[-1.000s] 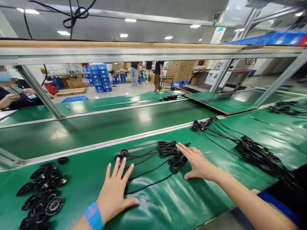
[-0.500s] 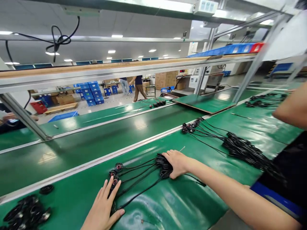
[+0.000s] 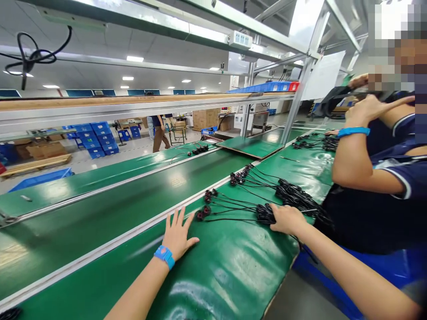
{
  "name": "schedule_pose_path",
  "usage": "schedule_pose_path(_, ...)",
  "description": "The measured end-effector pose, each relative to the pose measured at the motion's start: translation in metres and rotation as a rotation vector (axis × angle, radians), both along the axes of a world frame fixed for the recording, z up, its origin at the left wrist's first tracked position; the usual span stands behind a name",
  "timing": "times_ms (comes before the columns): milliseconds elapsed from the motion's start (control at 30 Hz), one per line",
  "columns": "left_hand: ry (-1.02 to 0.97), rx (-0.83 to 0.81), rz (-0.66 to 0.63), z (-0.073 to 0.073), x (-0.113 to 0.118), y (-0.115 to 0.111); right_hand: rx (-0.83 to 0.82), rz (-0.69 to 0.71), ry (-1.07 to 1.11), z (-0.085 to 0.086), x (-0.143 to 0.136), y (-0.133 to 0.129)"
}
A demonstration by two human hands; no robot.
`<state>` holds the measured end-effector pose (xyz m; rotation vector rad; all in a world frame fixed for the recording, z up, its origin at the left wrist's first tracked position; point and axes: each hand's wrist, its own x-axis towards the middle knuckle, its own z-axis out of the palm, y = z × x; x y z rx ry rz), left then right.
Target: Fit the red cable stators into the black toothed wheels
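Note:
My right hand (image 3: 287, 219) is closed round the coiled part of a bundle of black cables (image 3: 265, 213) on the green mat. From the coil several thin leads run left to round black connectors (image 3: 204, 212) with reddish insides. My left hand (image 3: 178, 234), fingers spread, is over the mat just left of these connectors and holds nothing. A blue band (image 3: 164, 256) circles the left wrist. Behind the held bundle lies a bigger pile of black cables (image 3: 295, 194), its own connectors (image 3: 238, 176) by the white rail.
A co-worker (image 3: 373, 178) with a blue wristband sits close on the right, arms raised. The white rail (image 3: 130, 236) divides the near mat from a dark green belt (image 3: 160, 191). Metal uprights (image 3: 295, 111) carry a shelf with blue bins (image 3: 263, 87).
The held cable bundle has moved right and away, beside the bigger pile. My left hand has come off the connectors. The view has turned right, showing more of the co-worker.

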<state>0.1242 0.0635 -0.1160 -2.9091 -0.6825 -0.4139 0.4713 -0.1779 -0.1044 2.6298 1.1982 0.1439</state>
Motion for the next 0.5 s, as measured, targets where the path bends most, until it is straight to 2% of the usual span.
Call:
schedule_pose_path(133,0.08,-0.053,-0.076,-0.01,-0.025,-0.028,0.069,-0.07,-0.074,-0.003,0.023,-0.029)
schedule_pose_path(200,0.117,-0.085,-0.084,-0.014,-0.048,-0.04,0.126,-0.024,-0.099,-0.005,0.023,-0.035)
schedule_pose_path(267,0.16,-0.132,-0.071,-0.016,-0.075,-0.051,0.188,0.071,-0.112,-0.007,0.015,-0.03)
schedule_pose_path(367,0.258,-0.254,-0.031,-0.015,-0.118,-0.072,0.267,0.276,-0.088,-0.015,-0.014,0.001)
schedule_pose_path(500,0.281,-0.401,-0.01,-0.013,-0.173,-0.108,0.357,0.575,0.019,-0.041,-0.071,0.071)
